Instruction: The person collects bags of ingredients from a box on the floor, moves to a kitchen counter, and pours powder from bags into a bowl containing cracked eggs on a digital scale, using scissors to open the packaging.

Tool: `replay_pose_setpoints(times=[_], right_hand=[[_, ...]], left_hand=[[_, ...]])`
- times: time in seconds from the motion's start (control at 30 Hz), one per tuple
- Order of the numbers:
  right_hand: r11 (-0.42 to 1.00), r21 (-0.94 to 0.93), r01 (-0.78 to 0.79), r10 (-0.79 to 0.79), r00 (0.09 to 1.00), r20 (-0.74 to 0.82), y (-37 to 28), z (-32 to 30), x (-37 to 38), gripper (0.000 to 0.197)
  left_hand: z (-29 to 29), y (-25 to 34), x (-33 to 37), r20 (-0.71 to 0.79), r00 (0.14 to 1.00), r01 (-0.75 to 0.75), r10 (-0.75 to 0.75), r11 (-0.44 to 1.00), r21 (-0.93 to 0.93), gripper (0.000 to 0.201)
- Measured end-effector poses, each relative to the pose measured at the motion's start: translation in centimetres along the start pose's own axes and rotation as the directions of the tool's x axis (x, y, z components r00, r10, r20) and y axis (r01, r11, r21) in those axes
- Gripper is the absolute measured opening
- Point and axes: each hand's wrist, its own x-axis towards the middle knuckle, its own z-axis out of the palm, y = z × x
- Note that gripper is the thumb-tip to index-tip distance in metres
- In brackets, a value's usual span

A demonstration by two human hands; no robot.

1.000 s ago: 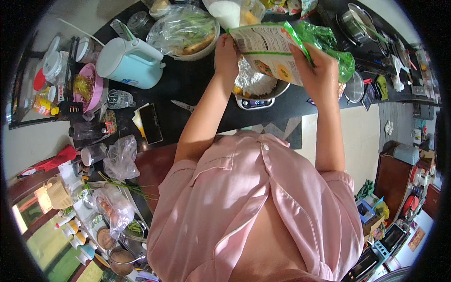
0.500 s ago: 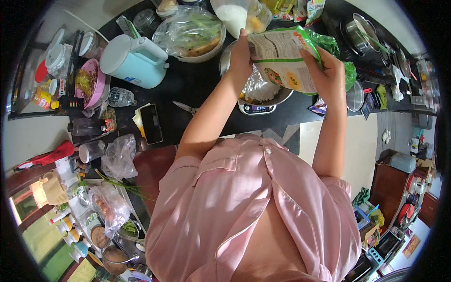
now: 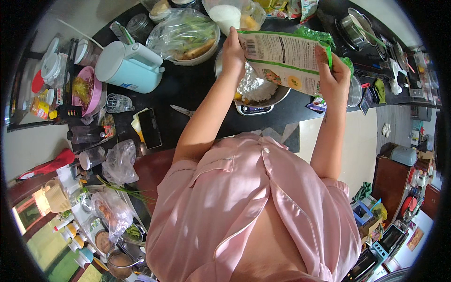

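Note:
My left hand (image 3: 233, 55) grips the left end of a green-edged printed food packet (image 3: 285, 58). At its other end my right hand (image 3: 334, 74) pinches the packet, thumb on the printed face. The packet is stretched out flat between both hands, above a metal bowl (image 3: 283, 97). White powder (image 3: 262, 91) lies in the bowl, with a bit of yellow at its near left. Crinkled silvery material (image 3: 251, 81) shows beside the powder, under the packet. Beneath the bowl is a kitchen scale (image 3: 254, 110) with a lit display. The packet hides the bowl's far side.
Left on the dark counter stand a light-blue kettle (image 3: 129, 68) and a plastic-covered bowl of greens (image 3: 202, 56). Scissors (image 3: 182, 111) and a phone (image 3: 150, 128) lie near the front edge. A pot (image 3: 357, 30) stands at the far right. A chair (image 3: 152, 167) is left of me.
Both hands have turned the packet to a more level, stretched-out position, showing more of its printed face. My right hand has shifted slightly right. The whole view has shifted a little.

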Motion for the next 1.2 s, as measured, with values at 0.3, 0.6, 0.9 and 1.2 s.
replay_pose_setpoints(times=[0.3,0.6,0.9,1.2], right_hand=[[0.991,-0.024,0.134,-0.135,0.984,-0.118,0.5,0.5,-1.5,0.015],[0.963,-0.167,0.21,-0.213,0.977,0.001,-1.4,1.7,-1.0,0.016],[0.928,-0.287,0.236,-0.225,0.972,0.073,-1.0,2.3,0.7,0.018],[0.971,-0.08,0.226,-0.227,0.974,-0.009,-1.6,1.9,0.2,0.019]], left_hand=[[-0.4,0.5,0.1,0.26,0.964,-0.065,0.062,0.998,0.003,0.045],[-0.8,2.1,0.3,0.354,0.935,-0.063,0.026,0.994,0.093,0.05],[-2.4,-0.1,-1.2,0.127,0.971,0.196,-0.201,0.979,0.052,0.061],[-1.9,1.1,-2.2,0.221,0.963,0.142,-0.154,0.987,0.069,0.056]])
